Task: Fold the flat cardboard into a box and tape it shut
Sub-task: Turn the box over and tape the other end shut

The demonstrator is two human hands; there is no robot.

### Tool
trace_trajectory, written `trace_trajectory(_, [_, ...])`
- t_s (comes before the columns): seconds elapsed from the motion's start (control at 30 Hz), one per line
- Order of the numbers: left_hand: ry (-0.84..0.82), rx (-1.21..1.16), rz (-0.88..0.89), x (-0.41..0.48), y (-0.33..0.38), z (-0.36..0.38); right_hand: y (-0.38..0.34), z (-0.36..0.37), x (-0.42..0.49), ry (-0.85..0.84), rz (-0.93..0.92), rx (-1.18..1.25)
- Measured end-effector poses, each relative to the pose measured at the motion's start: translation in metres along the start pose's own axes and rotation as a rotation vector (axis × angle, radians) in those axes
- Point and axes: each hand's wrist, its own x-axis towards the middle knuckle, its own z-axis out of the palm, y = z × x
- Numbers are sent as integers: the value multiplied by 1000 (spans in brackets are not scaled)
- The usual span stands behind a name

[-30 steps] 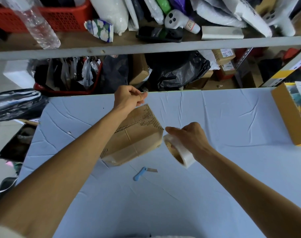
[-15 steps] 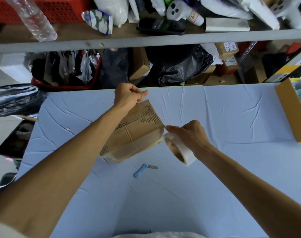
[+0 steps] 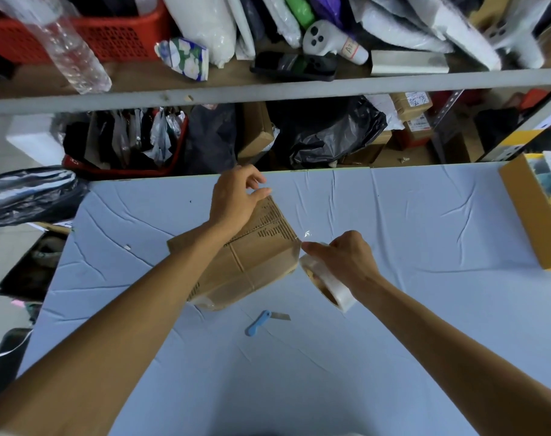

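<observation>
The box [image 3: 261, 262] lay near the middle of the blue surface [image 3: 409, 341]. The left hand [image 3: 236, 199] hovered at its far corner, thumb against the edge and fingers loosely curled; I couldn't tell whether it pinched anything. The right hand [image 3: 346, 262] gripped the tape roll [image 3: 330, 286] beside the box's right corner. A blue knife [image 3: 257, 323] lay nearer.

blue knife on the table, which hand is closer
Right. The right hand, gripping the tape roll, is just right of the blue knife; the left hand is at the far edge of the cardboard box.
</observation>
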Motion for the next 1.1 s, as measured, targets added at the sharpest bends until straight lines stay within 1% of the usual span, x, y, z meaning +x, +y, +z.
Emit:
trace_trajectory(0.03, [-51, 0, 31, -2, 3, 1, 0, 0, 0, -2, 0, 0])
trace_trajectory(0.1, [-147, -5, 12, -2, 6, 3, -1, 0, 1, -7, 4, -5])
trace_trajectory(0.2, [-204, -28, -48, 3, 7, 4, 0, 1, 2, -15, -3, -20])
trace_trajectory(0.3, [-269, 16, -55, 8, 8, 4, 2, 1, 3, -17, -2, -37])
trace_trajectory(0.47, [-280, 30, -74, 12, 12, 9, 5, 4, 5, -1, -8, -72])
trace_trajectory(0.6, [-277, 36, -125, 16, 13, 14, 6, 5, 9, 20, -1, -106])
trace_trajectory(0.7, [-294, 87, -194, 15, 14, 20, 7, 5, 10, 30, -7, -111])
trace_trajectory(0.8, [-252, 164, -229, 12, 18, 23, 8, 6, 11, 24, -9, -105])
trace_trajectory(0.9, [-256, 136, -302, 16, 20, 20, 8, 6, 11, 10, 2, -111])
trace_trajectory(0.97, [-220, 134, -325, 16, 24, 22, 9, 7, 12, 10, 5, -103])
trace_trajectory(1.03, [-105, 94, -278, 6, 28, 25, 8, 8, 12, 7, 7, -84])
trace_trajectory(1.07, [-37, 54, -230, -1, 30, 24, 7, 8, 12, 4, 9, -72])
trace_trajectory(1.1, [17, 18, -147, -8, 31, 21, 6, 8, 12, 1, 12, -63])
